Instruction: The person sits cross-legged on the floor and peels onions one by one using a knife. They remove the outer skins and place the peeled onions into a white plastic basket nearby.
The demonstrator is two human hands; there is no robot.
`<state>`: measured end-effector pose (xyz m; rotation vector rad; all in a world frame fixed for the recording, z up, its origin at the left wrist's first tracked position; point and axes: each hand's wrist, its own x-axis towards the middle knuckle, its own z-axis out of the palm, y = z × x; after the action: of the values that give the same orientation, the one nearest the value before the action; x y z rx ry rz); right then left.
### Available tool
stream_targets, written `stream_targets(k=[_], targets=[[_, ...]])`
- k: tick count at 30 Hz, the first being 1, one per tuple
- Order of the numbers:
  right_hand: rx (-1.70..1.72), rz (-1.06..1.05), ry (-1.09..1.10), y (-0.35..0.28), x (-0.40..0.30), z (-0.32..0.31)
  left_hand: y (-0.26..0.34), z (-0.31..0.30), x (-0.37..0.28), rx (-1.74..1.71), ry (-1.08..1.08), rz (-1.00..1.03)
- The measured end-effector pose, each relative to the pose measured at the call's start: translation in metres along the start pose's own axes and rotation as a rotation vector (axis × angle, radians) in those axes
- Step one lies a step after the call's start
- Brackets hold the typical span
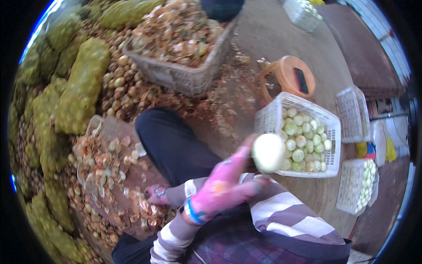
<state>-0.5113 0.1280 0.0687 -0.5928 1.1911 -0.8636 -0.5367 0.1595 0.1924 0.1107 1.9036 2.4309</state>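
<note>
My left hand [219,184], in a pink flowered glove with a blue band at the wrist, reaches across to the right. At its fingertips is a blurred white peeled onion [268,153], between the finger and thumb. Just past it stands a white plastic crate [306,102] holding many peeled onions [297,155]. My right hand [158,194], gloved alike, is lower left, partly behind my left forearm. It is over the brown board [148,175] strewn with onion skins [102,165]; whether it holds anything is unclear.
A large grey bin [184,77] overflows with skins. Unpeeled onions [118,82] and yellow-green mesh sacks [82,85] are heaped along the left. An orange stool [286,76] bears a phone [300,80]. Other crates [352,115] stand at right; my bent knee [158,122] lies between.
</note>
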Motion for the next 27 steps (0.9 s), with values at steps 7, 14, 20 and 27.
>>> stream_targets(k=[7,14,20,27], targets=[[0.151,0.012,0.066,0.033,-0.028,-0.028,-0.001,0.026,0.031,0.289,-0.545,-0.064],[0.227,0.018,0.065,0.046,-0.021,-0.028,0.001,-0.027,-0.027,0.061,0.021,-0.326],[0.226,-0.008,0.033,0.033,-0.001,-0.011,0.000,-0.052,-0.095,0.228,0.411,-0.307],[0.152,-0.018,-0.019,0.009,0.040,0.016,-0.015,-0.068,-0.177,0.153,0.942,-0.056]])
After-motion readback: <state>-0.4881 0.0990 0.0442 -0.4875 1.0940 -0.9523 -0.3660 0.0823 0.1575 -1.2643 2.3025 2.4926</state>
